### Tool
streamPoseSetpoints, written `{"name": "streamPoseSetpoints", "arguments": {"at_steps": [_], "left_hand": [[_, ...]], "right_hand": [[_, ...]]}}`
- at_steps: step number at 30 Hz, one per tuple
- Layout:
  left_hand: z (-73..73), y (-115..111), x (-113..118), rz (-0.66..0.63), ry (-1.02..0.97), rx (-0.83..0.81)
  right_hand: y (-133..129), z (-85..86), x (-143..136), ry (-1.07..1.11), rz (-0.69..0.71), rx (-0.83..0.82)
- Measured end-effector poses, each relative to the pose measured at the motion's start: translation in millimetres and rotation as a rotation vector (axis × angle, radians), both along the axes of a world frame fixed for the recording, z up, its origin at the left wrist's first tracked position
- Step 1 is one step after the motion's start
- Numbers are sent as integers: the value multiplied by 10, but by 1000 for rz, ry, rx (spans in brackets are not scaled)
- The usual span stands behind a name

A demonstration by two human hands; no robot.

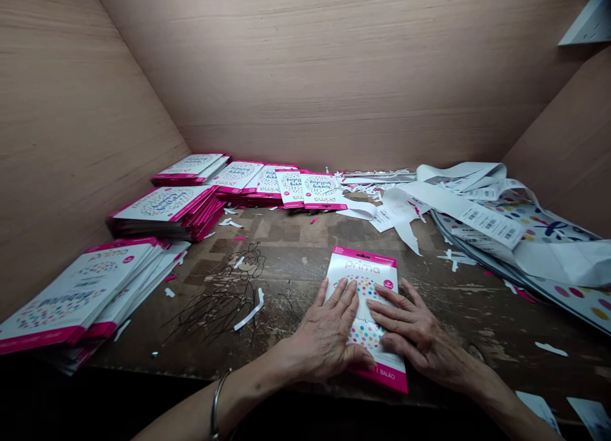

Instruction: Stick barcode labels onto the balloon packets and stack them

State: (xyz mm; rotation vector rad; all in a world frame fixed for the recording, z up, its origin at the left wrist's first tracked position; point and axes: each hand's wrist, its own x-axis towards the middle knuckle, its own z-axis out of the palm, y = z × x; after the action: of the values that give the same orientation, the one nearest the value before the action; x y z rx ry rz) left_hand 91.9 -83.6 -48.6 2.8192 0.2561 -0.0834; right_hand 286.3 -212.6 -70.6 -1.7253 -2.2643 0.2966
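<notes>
A white and pink "prima" packet (365, 266) with coloured dots lies on the dark worn table, near its front edge. My left hand (329, 333) rests flat on the packet's left side, fingers spread, a metal bangle on the wrist. On the right side of the same packet lies my right hand (417, 333), its fingers stretched across the dots. Both palms face down, and neither hand is closed round anything. The hands partly cover the packet's middle and lower print.
Stacks of similar packets (167, 202) line the left and back. Label strips (487, 218) lie over dotted sheets (568, 294) at right. Black threads (214, 310) and paper scraps (251, 310) are scattered on the table (281, 237). Wooden panels (305, 72) enclose it.
</notes>
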Motion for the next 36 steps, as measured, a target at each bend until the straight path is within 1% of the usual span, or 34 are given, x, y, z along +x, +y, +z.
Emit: {"name": "streamPoseSetpoints", "arguments": {"at_steps": [3,6,9,12,14,15,17,19,20,21,23,25,27,30,32,34,36], "left_hand": [[-16,0,-9,5,-8,-7],[-38,-10,-17,16,-24,-21],[-44,-32,-9,20,-38,-50],[-36,-35,8,17,-59,-116],[-27,1,-4,46,-97,-212],[-21,35,-26,95,-139,-276],[-6,124,-111,272,-289,-396],[9,208,-237,451,-469,-450],[14,234,-305,480,-527,-447],[15,245,-366,455,-542,-431],[6,222,-451,300,-462,-368],[-13,163,-469,131,-329,-275],[-28,106,-436,30,-228,-190],[-26,76,-367,-41,-147,-134],[-12,83,-345,-56,-120,-121],[2,88,-345,-55,-113,-115],[10,80,-355,-42,-120,-117]], "right_hand": [[2,-37,-15,-61,8,36],[3,-68,-44,-119,1,108],[12,-57,-77,-162,4,171],[27,-15,-101,-192,9,197],[35,14,-109,-205,9,195],[37,26,-111,-208,6,193],[39,42,-113,-207,0,191],[38,47,-113,-203,-1,192],[37,46,-113,-202,-1,194],[35,42,-114,-202,-2,198],[31,32,-115,-209,-8,200],[27,20,-115,-224,-10,192],[23,7,-108,-234,-13,172],[18,-28,-89,-222,-7,135],[10,-71,-80,-194,-2,137],[-3,-128,-83,-153,-26,183],[-22,-188,-95,-107,-80,250]]}}
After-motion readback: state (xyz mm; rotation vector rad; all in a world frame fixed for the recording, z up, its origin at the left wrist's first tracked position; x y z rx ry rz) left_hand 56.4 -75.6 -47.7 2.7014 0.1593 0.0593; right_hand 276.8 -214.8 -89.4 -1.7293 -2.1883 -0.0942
